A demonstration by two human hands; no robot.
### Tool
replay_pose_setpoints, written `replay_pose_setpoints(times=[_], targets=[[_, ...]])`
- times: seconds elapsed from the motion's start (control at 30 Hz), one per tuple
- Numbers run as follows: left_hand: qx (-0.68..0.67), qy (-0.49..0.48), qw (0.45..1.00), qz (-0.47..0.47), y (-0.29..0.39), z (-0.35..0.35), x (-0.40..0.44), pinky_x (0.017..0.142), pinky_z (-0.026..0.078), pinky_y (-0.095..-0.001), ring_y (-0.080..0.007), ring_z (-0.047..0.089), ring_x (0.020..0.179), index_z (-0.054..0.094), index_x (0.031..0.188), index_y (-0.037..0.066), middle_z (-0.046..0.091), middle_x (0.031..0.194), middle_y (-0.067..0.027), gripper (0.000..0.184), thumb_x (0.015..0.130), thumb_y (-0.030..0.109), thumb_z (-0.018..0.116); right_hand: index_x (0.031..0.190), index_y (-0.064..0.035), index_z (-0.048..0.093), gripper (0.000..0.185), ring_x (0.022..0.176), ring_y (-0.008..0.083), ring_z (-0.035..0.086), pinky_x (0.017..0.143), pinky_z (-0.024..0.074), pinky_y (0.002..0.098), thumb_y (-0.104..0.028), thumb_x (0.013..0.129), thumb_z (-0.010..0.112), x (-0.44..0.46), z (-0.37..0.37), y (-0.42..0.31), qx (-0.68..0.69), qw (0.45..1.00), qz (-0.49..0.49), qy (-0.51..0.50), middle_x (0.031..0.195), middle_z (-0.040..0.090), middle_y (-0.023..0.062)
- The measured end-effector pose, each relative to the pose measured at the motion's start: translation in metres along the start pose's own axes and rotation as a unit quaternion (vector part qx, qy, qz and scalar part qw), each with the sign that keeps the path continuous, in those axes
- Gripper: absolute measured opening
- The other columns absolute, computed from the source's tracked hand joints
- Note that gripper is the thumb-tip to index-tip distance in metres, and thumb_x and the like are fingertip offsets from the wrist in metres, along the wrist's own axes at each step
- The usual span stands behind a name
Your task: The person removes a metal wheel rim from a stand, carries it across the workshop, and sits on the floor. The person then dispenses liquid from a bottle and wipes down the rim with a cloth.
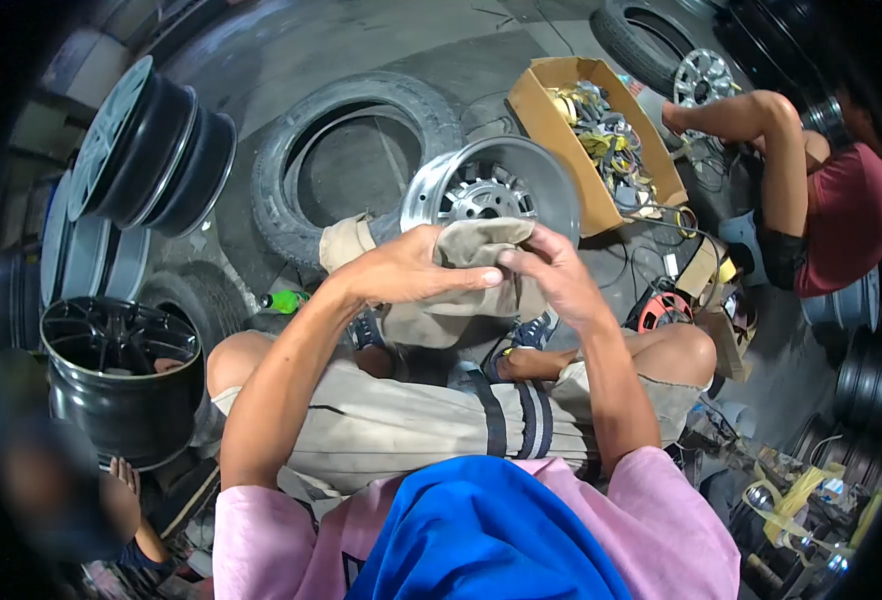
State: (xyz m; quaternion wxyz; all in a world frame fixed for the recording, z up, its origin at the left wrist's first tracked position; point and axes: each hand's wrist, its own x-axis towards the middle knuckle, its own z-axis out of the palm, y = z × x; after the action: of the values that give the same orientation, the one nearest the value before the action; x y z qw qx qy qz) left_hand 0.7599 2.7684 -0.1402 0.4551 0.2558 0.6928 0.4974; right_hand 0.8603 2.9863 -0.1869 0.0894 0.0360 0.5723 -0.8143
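A greyish-beige cloth (483, 240) is held up between my two hands in front of my lap. My left hand (411, 268) grips its left side, the thumb lying across the front. On the right side, my right hand (558, 268) pinches the fabric between thumb and fingers. More of the cloth hangs down below the hands, and the fingers behind it are hidden. Just beyond the hands stands a silver wheel rim (558, 165), its spoked face partly visible and its lower part covered by the cloth.
A tire (271, 180) lies on the floor behind the rim. To its right stands a cardboard box (551, 130) of mixed small items. Stacked rims (146, 150) and a black rim (121, 410) are at left, near a blurred person. Another person (851, 215) sits at right.
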Motion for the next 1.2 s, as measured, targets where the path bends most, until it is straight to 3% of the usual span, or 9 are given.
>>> replay_pose_setpoints(times=[0.1, 0.23, 0.3, 0.47, 0.63, 0.77, 0.83, 0.87, 1.2], targets=[[-0.023, -0.043, 0.997, -0.055, 0.006, -0.002, 0.004, 0.092, 0.052, -0.0286, -0.0116, 0.064, 0.105, 0.065, 0.132, 0.0, 0.071, 0.115, -0.0054, 0.047, 0.1, 0.034, 0.07, 0.121, -0.0009, 0.066, 0.036, 0.103, 0.0148, 0.066, 0.09, 0.0518, 0.0303, -0.022, 0.094, 0.076, 0.007, 0.001, 0.011, -0.197, 0.969, -0.098, 0.108, 0.115, 0.067, 0.0069], [-0.149, 0.044, 0.983, -0.101, 0.02, -0.009, -0.005, 0.095, 0.052, -0.0297, -0.0145, 0.065, 0.11, 0.065, 0.134, 0.003, 0.07, 0.123, -0.0065, 0.053, 0.103, 0.046, 0.062, 0.118, -0.0003, 0.067, 0.037, 0.097, 0.0157, 0.066, 0.087, 0.053, 0.032, -0.028, 0.095, 0.075, 0.013, -0.015, 0.018, -0.229, 0.94, -0.111, 0.228, 0.115, 0.066, 0.0093], [-0.175, 0.123, 0.972, -0.1, 0.025, -0.012, -0.008, 0.096, 0.052, -0.0295, -0.0159, 0.065, 0.114, 0.061, 0.139, 0.002, 0.067, 0.13, -0.009, 0.061, 0.103, 0.052, 0.06, 0.118, -0.001, 0.067, 0.035, 0.097, 0.0163, 0.067, 0.089, 0.0528, 0.0318, -0.03, 0.099, 0.071, 0.014, -0.028, 0.023, -0.141, 0.974, -0.032, 0.177, 0.119, 0.065, 0.0097], [-0.281, 0.135, 0.944, -0.11, 0.033, -0.02, -0.012, 0.094, 0.059, -0.0363, -0.0195, 0.071, 0.108, 0.061, 0.135, 0.005, 0.07, 0.124, -0.0117, 0.057, 0.1, 0.049, 0.065, 0.151, -0.0038, 0.043, 0.091, 0.126, 0.0214, 0.056, 0.108, 0.0444, 0.0379, -0.071, 0.092, 0.06, 0.008, -0.026, 0.04, -0.018, 0.999, 0.006, 0.026, 0.135, 0.058, 0.0115], [-0.403, 0.11, 0.905, -0.079, 0.033, -0.022, -0.014, 0.095, 0.06, -0.0388, -0.0246, 0.071, 0.11, 0.059, 0.139, 0.004, 0.068, 0.128, -0.0148, 0.059, 0.101, 0.049, 0.062, 0.154, -0.0034, 0.038, 0.104, 0.139, 0.0231, 0.048, 0.114, 0.0423, 0.0399, -0.076, 0.085, 0.064, 0.003, -0.015, 0.057, 0.132, 0.989, 0.055, -0.03, 0.149, 0.051, 0.0118], [-0.289, 0.136, 0.946, -0.059, 0.038, -0.024, -0.016, 0.099, 0.056, -0.0368, -0.0216, 0.069, 0.114, 0.056, 0.142, 0.003, 0.066, 0.131, -0.014, 0.063, 0.104, 0.052, 0.056, 0.153, -0.0033, 0.041, 0.095, 0.136, 0.0229, 0.052, 0.112, 0.0446, 0.0386, -0.057, 0.085, 0.08, -0.004, -0.005, 0.043, 0.298, 0.946, 0.099, -0.084, 0.148, 0.053, 0.0108], [-0.218, 0.165, 0.96, -0.066, 0.038, -0.026, -0.019, 0.099, 0.054, -0.0334, -0.0193, 0.066, 0.116, 0.054, 0.144, 0.002, 0.065, 0.132, -0.013, 0.066, 0.104, 0.055, 0.053, 0.152, -0.002, 0.043, 0.074, 0.135, 0.0242, 0.053, 0.115, 0.0421, 0.0441, -0.033, 0.093, 0.077, -0.003, -0.006, 0.03, 0.116, 0.991, 0.065, -0.02, 0.147, 0.055, 0.0122], [-0.196, 0.188, 0.961, -0.057, 0.036, -0.027, -0.02, 0.1, 0.053, -0.0334, -0.0201, 0.066, 0.116, 0.054, 0.144, 0.001, 0.064, 0.133, -0.0138, 0.067, 0.105, 0.056, 0.052, 0.149, -0.0022, 0.046, 0.068, 0.13, 0.0228, 0.058, 0.112, 0.0452, 0.0417, -0.011, 0.089, 0.076, -0.003, -0.001, 0.023, 0.155, 0.985, 0.066, 0.031, 0.141, 0.06, 0.0102], [-0.12, 0.239, 0.962, -0.058, -0.009, -0.037, -0.006, 0.092, 0.055, -0.032, -0.0177, 0.069, 0.102, 0.068, 0.127, -0.001, 0.073, 0.114, -0.0115, 0.056, 0.103, 0.049, 0.058, 0.12, -0.0023, 0.068, 0.029, 0.109, 0.0166, 0.067, 0.1, 0.0514, 0.0357, -0.003, 0.091, 0.064, -0.004, -0.026, 0.024, 0.232, 0.97, -0.047, 0.058, 0.115, 0.072, 0.0058]])
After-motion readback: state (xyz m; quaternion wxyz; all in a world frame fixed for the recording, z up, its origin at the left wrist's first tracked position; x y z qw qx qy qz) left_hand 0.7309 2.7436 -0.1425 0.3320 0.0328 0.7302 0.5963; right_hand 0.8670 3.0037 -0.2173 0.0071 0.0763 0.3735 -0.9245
